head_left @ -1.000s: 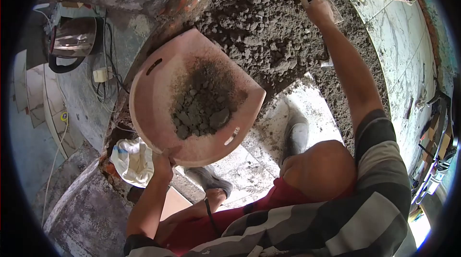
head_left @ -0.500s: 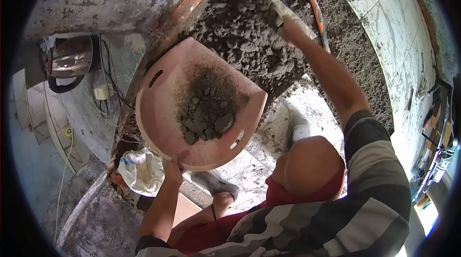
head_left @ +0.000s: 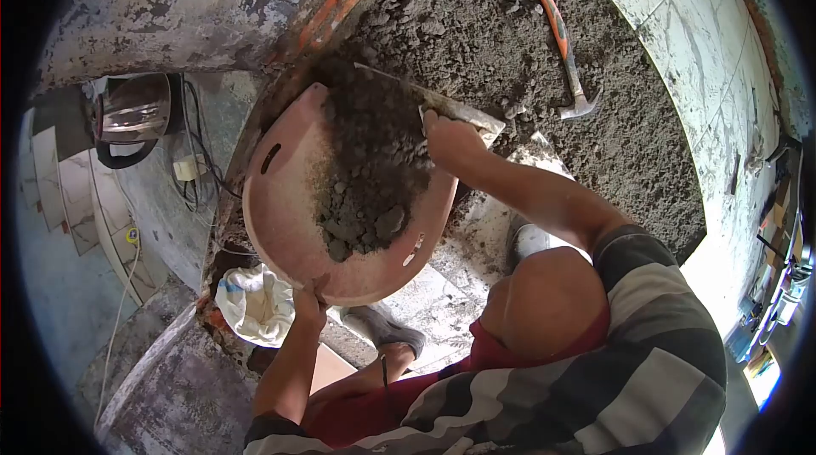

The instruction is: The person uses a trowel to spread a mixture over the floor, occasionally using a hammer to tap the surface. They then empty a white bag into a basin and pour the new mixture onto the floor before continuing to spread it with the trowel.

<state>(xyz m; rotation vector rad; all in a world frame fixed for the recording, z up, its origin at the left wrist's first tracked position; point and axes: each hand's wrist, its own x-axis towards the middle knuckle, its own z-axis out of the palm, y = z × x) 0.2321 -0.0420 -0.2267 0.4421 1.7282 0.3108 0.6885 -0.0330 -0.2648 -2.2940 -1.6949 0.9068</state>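
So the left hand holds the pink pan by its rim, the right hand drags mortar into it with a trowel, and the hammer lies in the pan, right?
Not quite: in the head view the hammer lies on the mortar bed, outside the pink pan. The rest holds.

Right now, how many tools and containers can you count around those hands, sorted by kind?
Pans: 1, the pink pan held by the left hand
Trowels: 1, the trowel in the right hand
Hammers: 1, the hammer lying on the mortar
Total: 3

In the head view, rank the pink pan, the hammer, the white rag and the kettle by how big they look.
1. pink pan, largest, though nearest the camera.
2. hammer, long but thin.
3. kettle and white rag look alike; not ranked.
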